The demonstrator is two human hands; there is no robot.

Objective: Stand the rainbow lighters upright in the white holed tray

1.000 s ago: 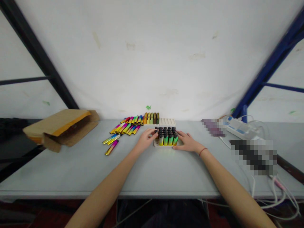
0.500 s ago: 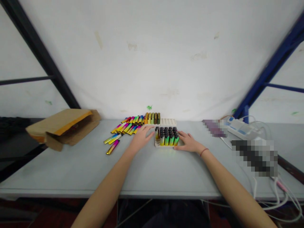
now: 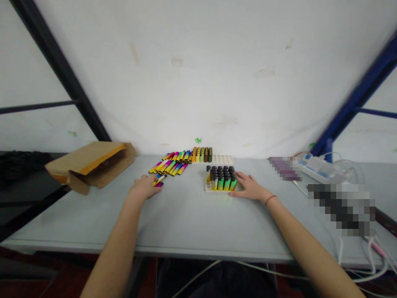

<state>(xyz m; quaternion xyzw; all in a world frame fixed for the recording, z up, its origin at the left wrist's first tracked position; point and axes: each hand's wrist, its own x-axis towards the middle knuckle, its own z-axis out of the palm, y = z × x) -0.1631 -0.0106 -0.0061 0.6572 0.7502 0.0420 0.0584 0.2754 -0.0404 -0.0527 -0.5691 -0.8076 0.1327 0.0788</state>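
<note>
My left hand (image 3: pixel 144 188) is over the loose shiny pieces at the left, its fingers curled down around a magenta-and-gold lighter sleeve (image 3: pixel 159 184); the hand covers most of that sleeve. A blue-and-gold piece (image 3: pixel 160 178) shows just beyond the fingers. At the centre, a white tray (image 3: pixel 208 188) holds rows of upright lighters (image 3: pixel 223 180) with black tops and green-yellow bodies. In its left column stands a plain yellowish lighter (image 3: pixel 209 174), with bare slots in front. My right hand (image 3: pixel 249 186) grips the tray's right side, thumb at the front corner and fingers behind.
Metallic sleeves (image 3: pixel 169 167) lie in rows behind my left hand. Against the wall are a block of upright gold-topped pieces (image 3: pixel 202 155) and a white slotted tray (image 3: pixel 223 159). A torn cardboard box (image 3: pixel 89 161) lies left; a power strip (image 3: pixel 316 165) and cables are right.
My left hand has moved left and toward me, from beside the tray to the loose sleeves. My right hand stays at the tray. The view has shifted slightly.
</note>
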